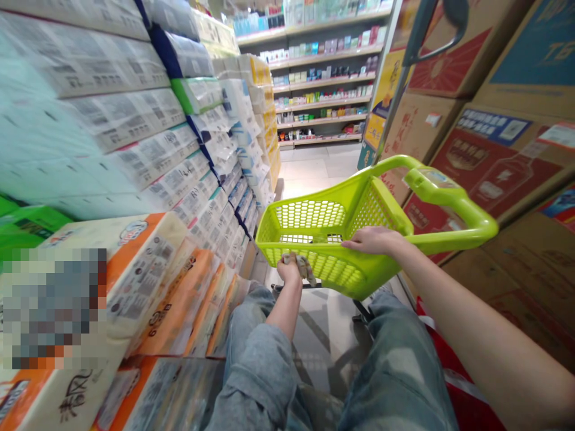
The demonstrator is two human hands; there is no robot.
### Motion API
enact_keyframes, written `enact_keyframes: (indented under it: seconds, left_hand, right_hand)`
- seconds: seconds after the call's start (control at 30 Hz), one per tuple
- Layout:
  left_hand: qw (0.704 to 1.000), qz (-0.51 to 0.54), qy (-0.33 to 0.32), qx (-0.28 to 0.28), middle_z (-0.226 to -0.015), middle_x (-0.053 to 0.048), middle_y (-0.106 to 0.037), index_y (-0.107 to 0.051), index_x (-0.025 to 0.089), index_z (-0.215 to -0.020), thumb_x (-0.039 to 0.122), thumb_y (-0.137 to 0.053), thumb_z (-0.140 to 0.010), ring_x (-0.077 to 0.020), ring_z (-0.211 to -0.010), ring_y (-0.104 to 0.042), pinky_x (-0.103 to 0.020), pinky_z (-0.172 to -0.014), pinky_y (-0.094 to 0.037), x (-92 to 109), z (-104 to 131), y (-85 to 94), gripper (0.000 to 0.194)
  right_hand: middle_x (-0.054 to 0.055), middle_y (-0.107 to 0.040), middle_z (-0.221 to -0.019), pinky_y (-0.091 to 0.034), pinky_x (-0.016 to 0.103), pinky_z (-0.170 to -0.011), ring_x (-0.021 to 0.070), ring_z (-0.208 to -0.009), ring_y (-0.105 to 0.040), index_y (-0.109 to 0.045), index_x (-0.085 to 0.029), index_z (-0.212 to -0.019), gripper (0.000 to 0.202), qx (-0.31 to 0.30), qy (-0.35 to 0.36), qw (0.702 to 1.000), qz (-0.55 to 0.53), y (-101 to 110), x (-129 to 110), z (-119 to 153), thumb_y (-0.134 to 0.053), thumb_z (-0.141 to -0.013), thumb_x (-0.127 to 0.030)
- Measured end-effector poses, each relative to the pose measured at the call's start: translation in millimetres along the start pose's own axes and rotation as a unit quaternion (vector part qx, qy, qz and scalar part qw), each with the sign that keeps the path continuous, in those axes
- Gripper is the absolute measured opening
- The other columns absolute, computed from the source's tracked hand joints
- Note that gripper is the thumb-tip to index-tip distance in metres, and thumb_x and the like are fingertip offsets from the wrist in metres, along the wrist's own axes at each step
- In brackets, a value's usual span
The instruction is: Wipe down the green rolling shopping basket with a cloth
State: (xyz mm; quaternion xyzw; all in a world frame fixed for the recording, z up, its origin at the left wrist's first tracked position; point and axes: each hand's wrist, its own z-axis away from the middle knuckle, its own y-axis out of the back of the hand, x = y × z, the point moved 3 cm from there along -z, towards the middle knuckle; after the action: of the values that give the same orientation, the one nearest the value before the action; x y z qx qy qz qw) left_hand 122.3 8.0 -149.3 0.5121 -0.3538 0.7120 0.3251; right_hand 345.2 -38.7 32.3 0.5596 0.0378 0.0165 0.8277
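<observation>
While the person crouches low in the shop aisle, both hands are on a bright green basket (323, 239). It is a plastic shopping basket with holes all over its sides, and it looks tipped toward the person, so its open top faces them. A fat green handle (453, 209) loops out from the basket's far side, up near the brown boxes (494, 149).

The right hand (375, 239) lies flat on the basket's rim, fingers spread a little and pointing into the basket — it rests there more than it grips. The left hand (290, 270) is closed at the basket's lower edge, and it holds a small pale thing (305, 266) that may be a cloth or a strap. I cannot tell which.

I think the basket is light, since it looks empty. It is stiff plastic, so it should keep its shape when it is pushed or pulled. The plastic is smooth and could slip in a hand, but the holes and the thick rim give fingers something to hook on. The best places to hold it look like the rim and the fat handle — not the thin mesh walls, which might bend.

To the left of the basket stand tall stacks of paper packs (157, 155), white, blue and orange. Behind the basket, far down the aisle, are shelves (323, 78) full of little bottles. Below the basket are the person's knees in grey-blue jeans (265, 359).
</observation>
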Motion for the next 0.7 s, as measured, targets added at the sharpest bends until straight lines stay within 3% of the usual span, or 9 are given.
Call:
enact_keyframes:
  seconds: [0.17, 0.33, 0.43, 0.53, 0.7]
  left_hand:
    - [0.994, 0.070, 0.066, -0.051, -0.062, 0.002, -0.059, -0.054, 0.016, -0.071, 0.031, -0.072, -0.062, -0.0104, -0.053, -0.055, -0.023, -0.055, -0.044, -5, 5, 11.5, 0.026]
    - [0.982, 0.143, 0.126, -0.012, -0.064, 0.000, -0.061, -0.053, 0.017, -0.071, 0.032, -0.058, -0.073, -0.0129, -0.059, -0.060, -0.026, -0.060, -0.049, -14, 10, 18.6, 0.016]
    - [0.982, 0.139, 0.124, -0.022, -0.062, -0.001, -0.059, -0.050, 0.018, -0.067, 0.028, -0.048, -0.075, -0.0144, -0.060, -0.061, -0.028, -0.060, -0.050, -18, 11, 14.8, 0.013]
    - [0.987, 0.117, 0.107, -0.031, -0.063, 0.000, -0.059, -0.050, 0.018, -0.072, 0.022, -0.052, -0.072, -0.0133, -0.060, -0.061, -0.028, -0.062, -0.050, -21, 12, 7.1, 0.005]
    - [0.996, 0.067, 0.066, -0.009, -0.069, 0.002, -0.057, -0.047, 0.018, -0.076, 0.012, -0.053, -0.070, -0.0100, -0.059, -0.058, -0.028, -0.066, -0.049, -25, 5, -4.0, 0.011]
  right_hand:
    - [0.011, -0.069, -0.102, -0.047, 0.034, -0.072, 0.0270, -0.090, -0.064, -0.072, -0.023, -0.094, 0.067, -0.004, 0.005, 1.000, -0.004, 0, 4, 2, -0.025, -0.082, -0.070]
    - [0.012, -0.069, -0.101, -0.046, 0.035, -0.073, 0.0277, -0.090, -0.064, -0.072, -0.022, -0.093, 0.067, -0.005, 0.005, 1.000, -0.001, -1, 5, 3, -0.026, -0.082, -0.070]
    - [0.012, -0.069, -0.100, -0.046, 0.035, -0.073, 0.0275, -0.089, -0.064, -0.072, -0.023, -0.093, 0.067, -0.004, 0.005, 1.000, -0.006, -1, 5, 2, -0.027, -0.082, -0.071]
    - [0.012, -0.069, -0.099, -0.046, 0.035, -0.072, 0.0276, -0.088, -0.064, -0.072, -0.022, -0.093, 0.067, 0.004, 0.010, 1.000, -0.006, -1, 5, 2, -0.027, -0.082, -0.071]
    - [0.013, -0.069, -0.101, -0.047, 0.035, -0.073, 0.0279, -0.090, -0.064, -0.072, -0.022, -0.094, 0.068, 0.011, 0.010, 1.000, -0.004, -2, 5, 4, -0.027, -0.082, -0.071]
